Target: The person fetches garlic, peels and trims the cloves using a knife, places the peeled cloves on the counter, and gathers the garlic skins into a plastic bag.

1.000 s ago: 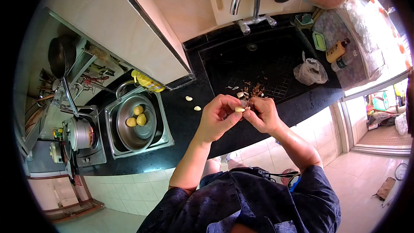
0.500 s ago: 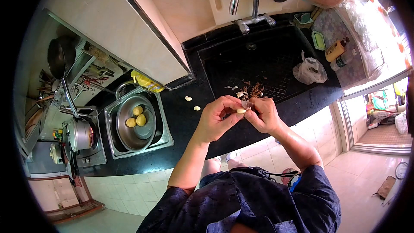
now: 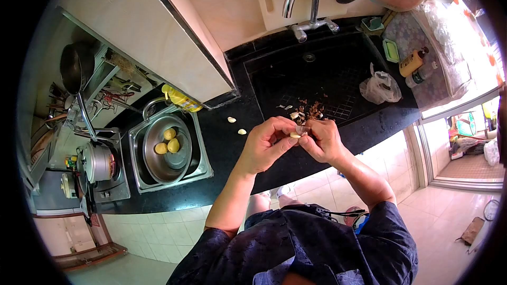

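Note:
My left hand (image 3: pixel 268 143) pinches a pale garlic clove (image 3: pixel 295 135) between thumb and fingers, over the front edge of the black sink. Against it, my right hand (image 3: pixel 324 140) is closed on a thin piece of papery garlic skin (image 3: pixel 302 129) at the clove's upper right side. Two pale cloves lie apart on the dark counter left of my hands, a farther clove (image 3: pixel 231 120) and a nearer clove (image 3: pixel 242 131). Just beyond my fingers, brown garlic skins (image 3: pixel 316 111) are scattered in the sink with some whitish pieces among them.
A chrome faucet (image 3: pixel 316 0) rises behind the black sink (image 3: pixel 274 76). At its right sits a crumpled plastic bag (image 3: pixel 381 88), with a soap bottle (image 3: pixel 413 63) beyond. To the left, a metal basin (image 3: pixel 150 163) holding yellow potatoes (image 3: pixel 173 144) rests in a steel sink.
Both hands stay at nearly the same spot. The papery skin between my fingers has shifted slightly, and the whole view has moved a little.

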Action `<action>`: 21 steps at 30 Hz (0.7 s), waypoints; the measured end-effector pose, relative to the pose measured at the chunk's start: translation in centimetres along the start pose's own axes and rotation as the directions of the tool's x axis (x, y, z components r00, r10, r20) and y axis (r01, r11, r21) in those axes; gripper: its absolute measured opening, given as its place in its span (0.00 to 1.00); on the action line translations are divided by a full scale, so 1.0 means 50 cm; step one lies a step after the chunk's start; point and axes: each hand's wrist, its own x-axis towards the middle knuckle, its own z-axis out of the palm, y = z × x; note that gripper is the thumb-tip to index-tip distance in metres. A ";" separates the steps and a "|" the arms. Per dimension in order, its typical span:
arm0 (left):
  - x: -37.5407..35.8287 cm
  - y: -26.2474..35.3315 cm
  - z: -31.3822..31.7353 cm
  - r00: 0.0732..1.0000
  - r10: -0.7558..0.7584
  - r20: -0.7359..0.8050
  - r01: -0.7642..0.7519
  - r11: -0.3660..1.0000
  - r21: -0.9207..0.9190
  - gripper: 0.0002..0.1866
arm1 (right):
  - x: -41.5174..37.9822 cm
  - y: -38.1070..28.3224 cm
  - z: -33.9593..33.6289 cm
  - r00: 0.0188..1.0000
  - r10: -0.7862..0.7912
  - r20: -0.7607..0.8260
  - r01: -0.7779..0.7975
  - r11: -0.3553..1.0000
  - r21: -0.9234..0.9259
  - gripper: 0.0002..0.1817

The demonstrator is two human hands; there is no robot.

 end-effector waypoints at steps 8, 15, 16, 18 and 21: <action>-0.002 0.001 0.005 1.000 -0.004 0.006 0.004 1.000 0.026 0.09 | -0.005 -0.007 -0.007 0.999 -0.045 -0.026 0.043 0.996 -0.080 0.21; -0.006 0.001 0.012 1.000 -0.012 0.007 0.012 0.999 0.049 0.10 | -0.015 -0.010 -0.006 0.995 -0.072 -0.062 0.061 0.984 -0.168 0.23; -0.005 0.005 0.015 1.000 -0.006 -0.003 0.006 0.999 0.044 0.10 | -0.016 -0.008 -0.007 0.995 -0.076 -0.068 0.062 0.980 -0.189 0.24; -0.009 0.000 0.012 1.000 -0.007 0.003 0.007 0.999 0.044 0.10 | -0.012 -0.015 -0.011 0.995 -0.089 -0.055 0.076 0.976 -0.205 0.25; -0.012 -0.001 0.014 0.999 -0.034 0.014 0.034 0.999 -0.004 0.12 | -0.015 -0.013 -0.007 0.996 -0.075 -0.046 0.067 0.985 -0.157 0.25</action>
